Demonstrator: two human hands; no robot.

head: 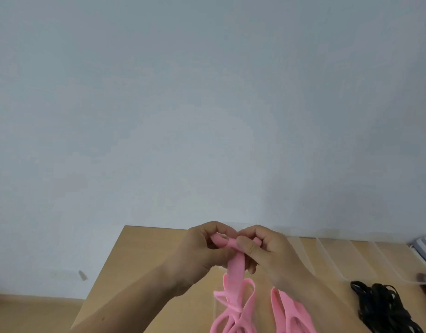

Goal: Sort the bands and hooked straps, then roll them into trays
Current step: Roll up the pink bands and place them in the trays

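I see the left hand (202, 248) and right hand (267, 251), each grip pinched on the upper end of 1 pink band (233, 267) above the bench (144, 255), black straps (385, 306) lying to its right.

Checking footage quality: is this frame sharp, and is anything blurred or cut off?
Head view: soft all over, even light, no glare; left hand and right hand pinching the pink band are readable; the black straps and clear tray at the right edge are smeared and cropped.
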